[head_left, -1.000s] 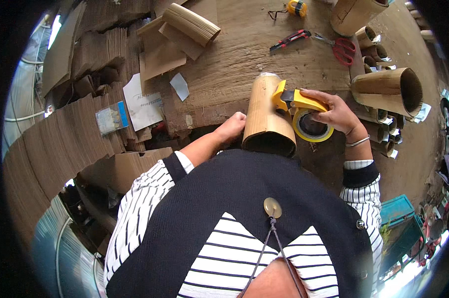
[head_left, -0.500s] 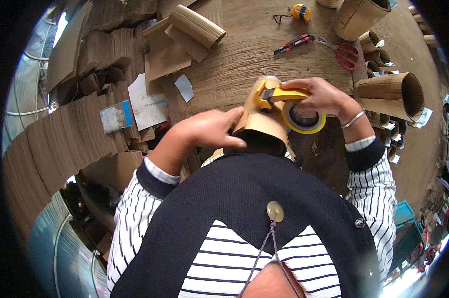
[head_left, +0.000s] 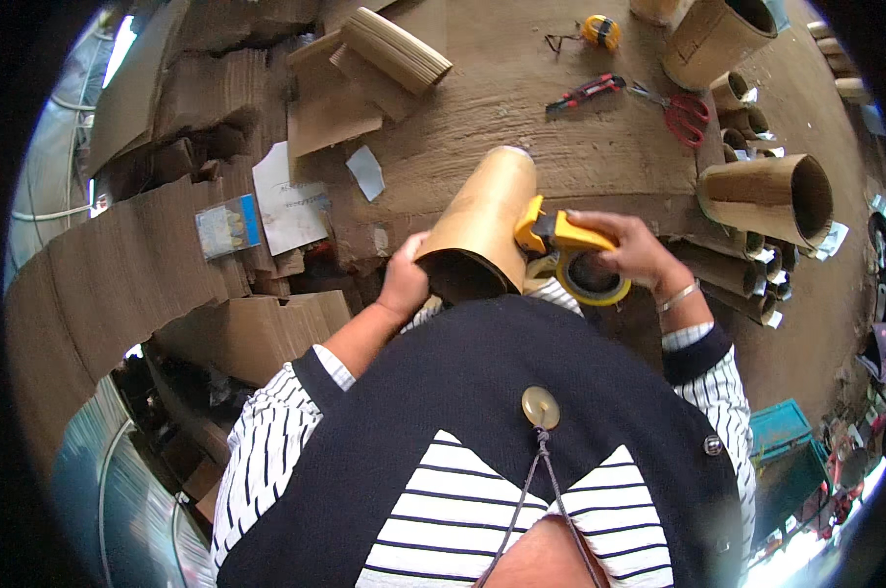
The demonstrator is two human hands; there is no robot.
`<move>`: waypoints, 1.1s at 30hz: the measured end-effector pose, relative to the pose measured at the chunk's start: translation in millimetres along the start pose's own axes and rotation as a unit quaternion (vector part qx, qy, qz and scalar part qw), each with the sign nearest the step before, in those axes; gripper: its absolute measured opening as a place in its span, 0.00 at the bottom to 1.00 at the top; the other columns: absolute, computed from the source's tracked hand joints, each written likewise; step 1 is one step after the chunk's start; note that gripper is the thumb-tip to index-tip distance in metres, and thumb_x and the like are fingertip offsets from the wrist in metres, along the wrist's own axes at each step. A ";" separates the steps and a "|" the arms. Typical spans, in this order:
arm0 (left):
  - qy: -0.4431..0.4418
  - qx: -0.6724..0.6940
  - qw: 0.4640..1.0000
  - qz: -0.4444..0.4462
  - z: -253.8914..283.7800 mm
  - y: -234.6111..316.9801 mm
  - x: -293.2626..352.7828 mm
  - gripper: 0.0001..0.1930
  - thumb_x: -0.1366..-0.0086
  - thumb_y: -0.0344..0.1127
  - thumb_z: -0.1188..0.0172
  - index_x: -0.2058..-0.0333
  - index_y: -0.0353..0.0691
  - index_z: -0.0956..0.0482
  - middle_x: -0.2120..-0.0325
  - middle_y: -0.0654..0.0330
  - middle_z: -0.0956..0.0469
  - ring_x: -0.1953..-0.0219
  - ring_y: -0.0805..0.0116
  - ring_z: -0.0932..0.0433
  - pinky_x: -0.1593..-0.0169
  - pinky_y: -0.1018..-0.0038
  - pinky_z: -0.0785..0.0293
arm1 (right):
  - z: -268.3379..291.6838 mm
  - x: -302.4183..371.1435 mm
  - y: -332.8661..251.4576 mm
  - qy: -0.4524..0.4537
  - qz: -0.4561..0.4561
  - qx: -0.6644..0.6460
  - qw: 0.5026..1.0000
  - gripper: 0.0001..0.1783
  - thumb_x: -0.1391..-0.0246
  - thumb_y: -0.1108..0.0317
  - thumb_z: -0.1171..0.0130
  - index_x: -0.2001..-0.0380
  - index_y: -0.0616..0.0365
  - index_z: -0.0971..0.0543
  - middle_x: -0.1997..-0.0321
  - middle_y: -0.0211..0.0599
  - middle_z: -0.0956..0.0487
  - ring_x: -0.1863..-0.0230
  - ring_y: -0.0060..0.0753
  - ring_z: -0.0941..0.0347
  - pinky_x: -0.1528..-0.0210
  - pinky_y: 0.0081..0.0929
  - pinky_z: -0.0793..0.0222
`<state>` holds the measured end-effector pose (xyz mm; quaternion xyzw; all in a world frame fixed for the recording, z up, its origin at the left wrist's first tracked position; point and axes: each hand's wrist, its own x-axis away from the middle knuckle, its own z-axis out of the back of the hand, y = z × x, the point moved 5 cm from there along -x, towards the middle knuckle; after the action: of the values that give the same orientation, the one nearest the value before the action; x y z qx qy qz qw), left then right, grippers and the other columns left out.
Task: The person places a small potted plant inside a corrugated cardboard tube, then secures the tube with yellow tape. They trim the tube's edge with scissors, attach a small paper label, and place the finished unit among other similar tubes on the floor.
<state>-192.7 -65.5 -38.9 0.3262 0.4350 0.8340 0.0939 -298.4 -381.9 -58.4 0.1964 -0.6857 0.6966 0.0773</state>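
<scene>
A brown cardboard tube [head_left: 482, 211], wider at its near end, lies tilted in front of my chest with its dark opening toward me. My left hand [head_left: 406, 281] grips the rim of that opening on the left side, its fingertips partly hidden. In my right hand [head_left: 639, 255] is a yellow tape dispenser [head_left: 582, 233] with a roll of clear tape hanging below it. The dispenser's head touches or nearly touches the right side of the tube; I cannot tell whether tape runs between them.
On the wooden table [head_left: 482, 108] lie red-handled scissors [head_left: 685, 118], a red and black box cutter [head_left: 587, 92] and a yellow tape measure [head_left: 600, 32]. More cardboard tubes [head_left: 761, 201] stand or lie at the right. Cardboard sheets [head_left: 119, 284] are stacked at the left, near a white paper [head_left: 291, 211].
The tube has turned so more of its length shows. My left hand went from its upper side to the near rim. My right hand moved the dispenser nearer to me.
</scene>
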 end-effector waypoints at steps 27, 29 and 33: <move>0.131 -0.256 0.955 -0.067 59.3 -8.4 34.4 0.29 0.44 0.30 0.43 0.42 0.34 0.37 0.56 0.41 0.24 0.54 0.48 0.22 0.49 0.64 0.27 | -70.2 -171.0 -107.6 -0.194 0.044 0.327 0.924 0.35 0.68 0.70 0.33 0.48 0.44 0.21 0.56 0.40 0.18 0.56 0.35 0.21 0.50 0.29 0.28; 0.022 -0.415 0.903 -0.112 58.1 15.3 24.8 0.35 0.47 0.33 0.41 0.41 0.31 0.42 0.60 0.39 0.23 0.59 0.45 0.21 0.55 0.60 0.24 | -72.4 -175.1 -101.9 -0.199 0.049 0.335 0.920 0.34 0.68 0.70 0.33 0.49 0.44 0.21 0.56 0.40 0.18 0.57 0.36 0.21 0.50 0.29 0.28; -0.051 -0.536 0.841 -0.046 54.4 23.6 14.0 0.28 0.45 0.32 0.47 0.44 0.31 0.35 0.68 0.46 0.19 0.67 0.49 0.19 0.63 0.60 0.22 | -78.0 -168.7 -106.2 -0.181 0.036 0.339 0.922 0.34 0.66 0.70 0.33 0.47 0.43 0.22 0.53 0.39 0.19 0.56 0.35 0.21 0.49 0.30 0.28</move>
<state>-166.4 -37.5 8.4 0.2463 -0.0712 0.9141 0.3140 -117.7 -272.7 -22.8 0.3088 -0.4176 0.8422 -0.1446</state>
